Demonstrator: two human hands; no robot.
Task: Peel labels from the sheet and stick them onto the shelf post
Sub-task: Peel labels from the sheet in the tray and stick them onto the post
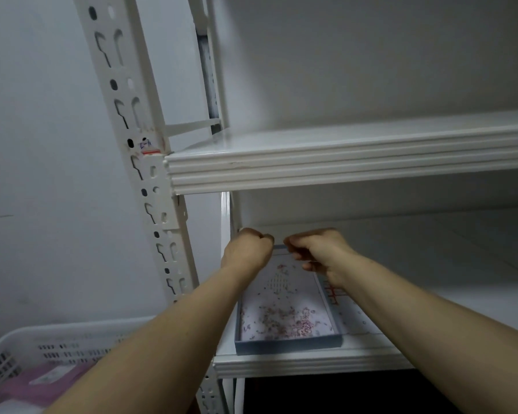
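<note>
The white slotted shelf post (138,144) rises at the left, with a small handwritten label (148,146) stuck on it just above the upper shelf. My left hand (247,249) and my right hand (320,252) are held close together over the lower shelf, fingers curled, fingertips almost meeting. Whether they pinch a label is too small to tell. Below them lies a blue shallow tray (287,342) holding a white sheet (281,294) strewn with small pinkish scraps. A label sheet with red-bordered labels (337,294) lies on the shelf beside the tray, under my right wrist.
The upper shelf board (341,162) juts out above my hands. The lower shelf (461,279) stretches to the right. A white perforated basket (57,348) with pink material inside sits at the bottom left. A grey wall lies behind the post.
</note>
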